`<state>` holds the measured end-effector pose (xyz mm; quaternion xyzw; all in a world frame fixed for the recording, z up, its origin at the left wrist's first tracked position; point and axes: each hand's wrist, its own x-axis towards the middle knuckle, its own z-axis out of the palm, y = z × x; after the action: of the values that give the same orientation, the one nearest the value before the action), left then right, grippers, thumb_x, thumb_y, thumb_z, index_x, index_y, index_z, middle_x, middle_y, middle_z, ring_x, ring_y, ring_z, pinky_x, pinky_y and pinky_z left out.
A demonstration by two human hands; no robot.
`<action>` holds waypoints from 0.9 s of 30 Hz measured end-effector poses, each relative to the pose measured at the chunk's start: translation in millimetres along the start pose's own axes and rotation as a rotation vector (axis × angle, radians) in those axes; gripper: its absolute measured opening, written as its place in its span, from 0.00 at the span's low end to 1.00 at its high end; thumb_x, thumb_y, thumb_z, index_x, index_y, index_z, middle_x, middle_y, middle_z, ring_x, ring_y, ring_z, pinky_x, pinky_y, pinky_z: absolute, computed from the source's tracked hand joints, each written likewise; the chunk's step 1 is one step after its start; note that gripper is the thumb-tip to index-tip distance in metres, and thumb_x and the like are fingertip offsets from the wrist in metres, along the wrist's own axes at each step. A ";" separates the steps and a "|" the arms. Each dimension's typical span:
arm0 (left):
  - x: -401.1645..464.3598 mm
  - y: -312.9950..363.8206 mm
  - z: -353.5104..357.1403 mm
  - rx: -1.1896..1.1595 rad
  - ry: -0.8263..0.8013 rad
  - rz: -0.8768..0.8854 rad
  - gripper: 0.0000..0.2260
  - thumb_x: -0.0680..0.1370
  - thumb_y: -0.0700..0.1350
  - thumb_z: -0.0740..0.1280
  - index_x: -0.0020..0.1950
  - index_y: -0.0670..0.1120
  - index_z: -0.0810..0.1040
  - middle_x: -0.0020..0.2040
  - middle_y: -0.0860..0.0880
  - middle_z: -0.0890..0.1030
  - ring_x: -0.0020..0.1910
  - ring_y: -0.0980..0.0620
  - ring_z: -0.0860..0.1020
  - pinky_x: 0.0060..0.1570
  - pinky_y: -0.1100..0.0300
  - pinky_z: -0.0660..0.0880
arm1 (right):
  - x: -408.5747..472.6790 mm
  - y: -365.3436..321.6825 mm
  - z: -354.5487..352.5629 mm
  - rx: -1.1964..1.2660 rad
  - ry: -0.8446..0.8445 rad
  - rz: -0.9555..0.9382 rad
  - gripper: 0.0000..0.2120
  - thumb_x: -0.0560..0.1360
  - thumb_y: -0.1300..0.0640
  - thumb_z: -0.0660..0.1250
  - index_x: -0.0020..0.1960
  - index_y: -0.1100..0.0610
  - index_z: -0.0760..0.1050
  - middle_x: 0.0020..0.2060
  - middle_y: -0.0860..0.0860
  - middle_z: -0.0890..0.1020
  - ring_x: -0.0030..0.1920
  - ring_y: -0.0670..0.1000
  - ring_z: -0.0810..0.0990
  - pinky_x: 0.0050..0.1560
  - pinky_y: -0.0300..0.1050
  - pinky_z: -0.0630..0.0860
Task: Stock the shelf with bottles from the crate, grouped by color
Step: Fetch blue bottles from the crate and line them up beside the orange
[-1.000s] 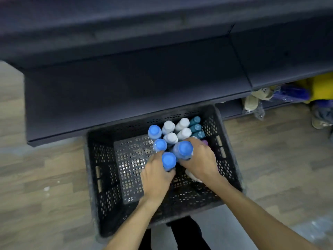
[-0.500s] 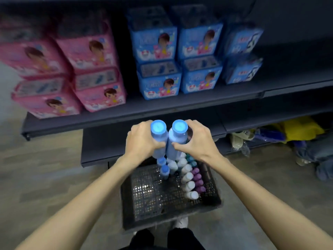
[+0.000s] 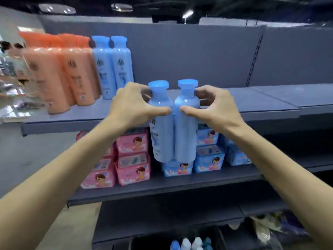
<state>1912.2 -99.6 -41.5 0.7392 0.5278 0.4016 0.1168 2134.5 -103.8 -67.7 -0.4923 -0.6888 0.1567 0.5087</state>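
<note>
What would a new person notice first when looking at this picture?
First, the two blue bottles in the centre, held upright side by side in front of the upper shelf: the left hand holds the left blue bottle near its neck, and the right hand holds the right blue bottle. Next, the row of orange bottles on that shelf at left, with two blue bottles standing beside them.

Cool overhead lamps [image 3: 187, 14] are seen; glare and motion blur are smeared leftward, edges are bowed.
</note>
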 end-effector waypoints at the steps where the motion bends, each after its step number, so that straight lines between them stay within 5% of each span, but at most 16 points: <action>1: 11.4 6.7 -14.8 -0.027 0.038 0.011 0.16 0.58 0.63 0.75 0.41 0.58 0.84 0.38 0.57 0.84 0.41 0.60 0.81 0.47 0.56 0.79 | 15.1 -13.6 -4.6 0.017 0.016 -0.024 0.22 0.62 0.47 0.80 0.53 0.53 0.82 0.47 0.45 0.86 0.48 0.42 0.84 0.53 0.45 0.81; 7: 61.4 28.0 -67.4 -0.098 0.251 0.040 0.14 0.61 0.57 0.77 0.43 0.53 0.85 0.38 0.50 0.85 0.36 0.54 0.81 0.42 0.53 0.79 | 78.5 -66.5 -13.5 0.037 0.098 -0.097 0.19 0.64 0.47 0.79 0.51 0.52 0.83 0.43 0.43 0.85 0.42 0.39 0.84 0.42 0.36 0.80; 12: 87.3 16.2 -73.0 0.049 0.402 -0.025 0.20 0.62 0.61 0.76 0.45 0.49 0.84 0.38 0.49 0.82 0.43 0.51 0.81 0.40 0.58 0.74 | 114.7 -73.0 12.0 -0.026 0.121 -0.051 0.26 0.62 0.45 0.80 0.56 0.55 0.82 0.47 0.46 0.84 0.47 0.42 0.83 0.48 0.39 0.81; 16: 102.2 -4.8 -69.7 0.167 0.467 -0.049 0.27 0.61 0.68 0.69 0.38 0.44 0.80 0.29 0.49 0.80 0.33 0.49 0.79 0.33 0.57 0.73 | 136.0 -68.0 31.7 -0.061 0.144 0.010 0.27 0.62 0.44 0.79 0.56 0.57 0.82 0.49 0.48 0.84 0.51 0.47 0.82 0.53 0.46 0.81; 20: 117.9 -23.0 -61.7 0.166 0.472 -0.119 0.33 0.60 0.70 0.70 0.55 0.48 0.83 0.40 0.50 0.85 0.47 0.47 0.82 0.45 0.56 0.75 | 147.8 -57.4 53.0 -0.186 0.200 0.044 0.27 0.61 0.39 0.77 0.55 0.54 0.81 0.48 0.47 0.83 0.50 0.49 0.82 0.51 0.46 0.78; 27: 130.1 -32.6 -44.6 0.173 0.537 -0.175 0.31 0.64 0.68 0.71 0.60 0.52 0.77 0.52 0.52 0.82 0.56 0.46 0.79 0.49 0.54 0.71 | 158.0 -48.1 71.3 -0.293 0.282 -0.005 0.30 0.62 0.32 0.74 0.52 0.50 0.70 0.47 0.48 0.71 0.45 0.52 0.77 0.40 0.45 0.73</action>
<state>1873.5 16.5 29.2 0.5654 0.6338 0.5249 -0.0565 2048.9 26.4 22.2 -0.5763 -0.6275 -0.0170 0.5233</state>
